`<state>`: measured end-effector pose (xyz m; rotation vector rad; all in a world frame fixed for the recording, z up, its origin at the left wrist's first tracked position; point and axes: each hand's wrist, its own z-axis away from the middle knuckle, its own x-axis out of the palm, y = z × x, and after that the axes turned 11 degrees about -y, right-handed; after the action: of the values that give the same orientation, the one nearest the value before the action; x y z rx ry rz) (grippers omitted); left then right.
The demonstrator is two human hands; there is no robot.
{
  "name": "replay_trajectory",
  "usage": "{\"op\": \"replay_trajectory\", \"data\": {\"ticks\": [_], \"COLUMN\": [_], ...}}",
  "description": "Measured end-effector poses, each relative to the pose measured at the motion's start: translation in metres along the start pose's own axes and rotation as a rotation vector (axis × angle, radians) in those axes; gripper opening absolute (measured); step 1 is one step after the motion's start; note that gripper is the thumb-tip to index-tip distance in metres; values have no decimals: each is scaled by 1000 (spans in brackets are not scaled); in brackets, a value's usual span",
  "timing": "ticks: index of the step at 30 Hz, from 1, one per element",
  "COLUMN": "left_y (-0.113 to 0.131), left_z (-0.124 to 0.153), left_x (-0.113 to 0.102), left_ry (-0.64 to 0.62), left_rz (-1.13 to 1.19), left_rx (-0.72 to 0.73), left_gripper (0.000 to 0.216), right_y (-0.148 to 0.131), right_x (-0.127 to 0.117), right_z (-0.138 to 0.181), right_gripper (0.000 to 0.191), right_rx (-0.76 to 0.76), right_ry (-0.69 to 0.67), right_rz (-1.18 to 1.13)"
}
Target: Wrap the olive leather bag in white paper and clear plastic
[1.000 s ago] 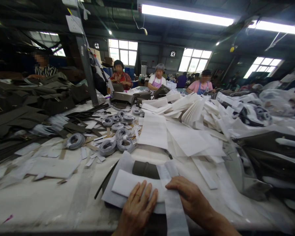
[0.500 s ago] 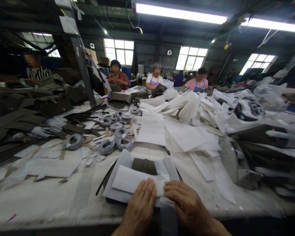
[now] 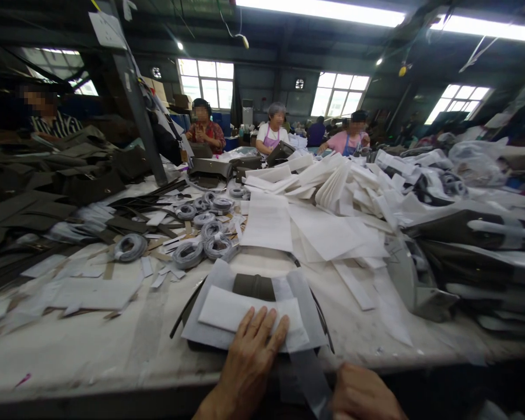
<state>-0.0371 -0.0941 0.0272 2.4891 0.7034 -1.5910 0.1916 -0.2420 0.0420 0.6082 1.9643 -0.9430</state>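
The left hand (image 3: 249, 364) lies flat, fingers spread and stretched out, and presses on a white folded sheet (image 3: 227, 312). This sheet lies on a bigger white sheet (image 3: 201, 326) that wraps a dark green bag part (image 3: 254, 286), just in front of the person at the near edge of the surface (image 3: 91, 356). The right hand (image 3: 362, 394) is lower, at the edge of the surface, and its fingers are curled. A long translucent strip (image 3: 308, 373) runs from the wrapped piece down to this hand; the hand seems to hold the end of it, but the grip itself I cannot see clearly. A thin dark strap (image 3: 184, 312) lies beside the left side of the wrapped piece.

Farther out, in the middle of the surface, some grey coils of tape (image 3: 188, 254) lie together among small white scraps. To the right of them there are loose white sheets (image 3: 328, 233), and behind these a big heap of folded white sheets (image 3: 345, 184). On the left side, dark bag pieces (image 3: 39, 204) are piled. On the right side, dark bags with white wrapped handles (image 3: 476, 233) are stacked. At the far end of the surface, several people (image 3: 273, 125) sit and work.
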Motion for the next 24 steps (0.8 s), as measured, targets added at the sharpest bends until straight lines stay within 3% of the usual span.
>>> {"op": "replay_trajectory", "data": {"ticks": [3, 8, 14, 16, 24], "left_y": [1, 2, 3, 2, 5], "left_z": [-1, 0, 0, 0, 2], "left_x": [-1, -4, -6, -6, 8], "left_ry": [19, 10, 8, 6, 94], "left_rz": [-11, -41, -76, -75, -34], "left_rx": [4, 23, 37, 48, 26], "left_gripper": [46, 49, 52, 51, 47], "right_y": [15, 19, 25, 30, 12], "right_x": [7, 26, 35, 35, 30], "right_z": [13, 5, 9, 13, -7], "right_gripper": [13, 24, 26, 28, 29], "right_rx": [33, -41, 208, 259, 37], "right_ry": [-43, 48, 339, 372, 100], "right_rz": [142, 177, 52, 40, 280]}}
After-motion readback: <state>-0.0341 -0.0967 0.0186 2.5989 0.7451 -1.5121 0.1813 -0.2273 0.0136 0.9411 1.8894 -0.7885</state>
